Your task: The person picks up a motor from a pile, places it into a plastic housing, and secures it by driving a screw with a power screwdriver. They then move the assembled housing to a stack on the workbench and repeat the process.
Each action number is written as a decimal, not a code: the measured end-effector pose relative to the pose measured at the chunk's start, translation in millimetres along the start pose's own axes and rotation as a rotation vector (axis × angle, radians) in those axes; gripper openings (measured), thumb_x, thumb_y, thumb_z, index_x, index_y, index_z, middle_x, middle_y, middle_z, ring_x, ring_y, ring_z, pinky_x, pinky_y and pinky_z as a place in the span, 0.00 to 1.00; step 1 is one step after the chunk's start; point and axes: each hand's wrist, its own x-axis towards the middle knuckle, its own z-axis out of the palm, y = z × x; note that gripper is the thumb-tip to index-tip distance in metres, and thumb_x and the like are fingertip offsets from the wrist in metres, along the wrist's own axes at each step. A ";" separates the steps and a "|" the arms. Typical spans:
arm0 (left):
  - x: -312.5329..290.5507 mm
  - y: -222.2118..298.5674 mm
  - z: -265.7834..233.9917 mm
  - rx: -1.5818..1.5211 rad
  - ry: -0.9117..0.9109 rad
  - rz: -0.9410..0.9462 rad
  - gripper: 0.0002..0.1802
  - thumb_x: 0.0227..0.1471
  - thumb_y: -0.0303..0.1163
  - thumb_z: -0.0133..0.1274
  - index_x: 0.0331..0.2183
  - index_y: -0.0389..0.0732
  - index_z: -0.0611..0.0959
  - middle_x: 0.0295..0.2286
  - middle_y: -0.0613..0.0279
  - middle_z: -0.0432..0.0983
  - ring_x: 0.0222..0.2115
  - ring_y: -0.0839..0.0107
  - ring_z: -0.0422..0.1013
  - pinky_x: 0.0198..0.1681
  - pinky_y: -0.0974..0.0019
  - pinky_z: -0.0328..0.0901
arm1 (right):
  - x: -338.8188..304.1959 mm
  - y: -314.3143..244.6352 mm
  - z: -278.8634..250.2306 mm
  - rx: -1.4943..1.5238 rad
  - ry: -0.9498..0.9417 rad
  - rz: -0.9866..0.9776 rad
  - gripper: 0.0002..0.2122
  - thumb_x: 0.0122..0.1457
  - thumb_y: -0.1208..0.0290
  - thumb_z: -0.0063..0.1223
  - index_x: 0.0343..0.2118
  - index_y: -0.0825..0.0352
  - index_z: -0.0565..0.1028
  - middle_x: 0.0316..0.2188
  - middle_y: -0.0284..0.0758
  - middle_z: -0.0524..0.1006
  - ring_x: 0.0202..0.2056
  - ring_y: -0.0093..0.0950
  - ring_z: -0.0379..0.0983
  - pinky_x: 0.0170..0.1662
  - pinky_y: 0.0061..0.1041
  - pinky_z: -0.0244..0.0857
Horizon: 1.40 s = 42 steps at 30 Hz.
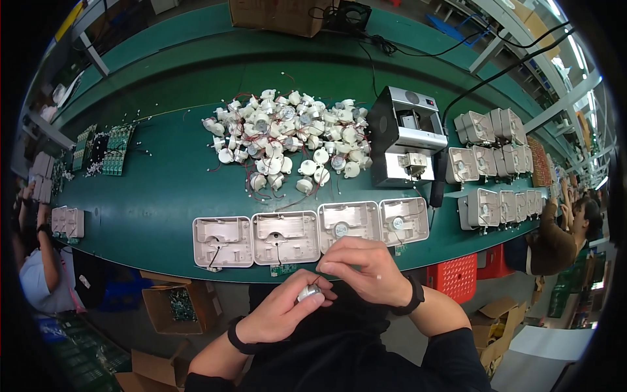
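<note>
My left hand (285,307) is closed around a small round silver motor (309,293), in front of my body just off the table's near edge. Thin dark wire rises from that motor toward my right hand (364,269), whose thumb and finger pinch together at the wire's end. Beyond my hands, several pale plastic housings (285,258) stand in a row along the table edge. Round silver parts (341,229) sit inside the two right-hand housings. Green circuit boards (283,269) hang on leads by some of them.
A heap of white-capped motors (287,134) with red wires covers the table's middle. Right of it stands a black and silver machine (408,137). More housings (483,163) are stacked at right, circuit boards (119,150) at left. Other people (562,228) sit at both ends; a red stool (452,279) stands below.
</note>
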 end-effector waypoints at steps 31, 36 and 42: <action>5.3 -10.0 -59.7 0.992 0.595 0.388 0.18 0.41 0.26 0.68 0.39 0.41 0.85 0.38 0.60 0.81 0.42 0.57 0.76 0.46 0.60 0.69 | 26.1 -3.5 -26.1 -0.458 0.069 -0.130 0.12 0.53 0.71 0.66 0.40 0.66 0.79 0.33 0.38 0.78 0.33 0.37 0.77 0.35 0.33 0.72; 14.9 -13.5 -58.1 1.112 0.607 0.379 0.18 0.39 0.29 0.69 0.37 0.42 0.85 0.36 0.63 0.80 0.40 0.56 0.75 0.43 0.59 0.69 | 70.5 28.5 -50.3 -0.789 0.070 -0.214 0.10 0.53 0.70 0.64 0.37 0.66 0.78 0.31 0.39 0.78 0.33 0.39 0.77 0.34 0.36 0.72; 22.4 -5.0 -58.0 1.321 0.628 0.434 0.20 0.39 0.30 0.69 0.38 0.42 0.84 0.34 0.62 0.79 0.40 0.56 0.74 0.43 0.58 0.68 | 120.9 67.1 -18.5 -1.035 -0.122 -0.325 0.06 0.53 0.71 0.58 0.32 0.66 0.78 0.29 0.38 0.77 0.34 0.37 0.78 0.35 0.37 0.72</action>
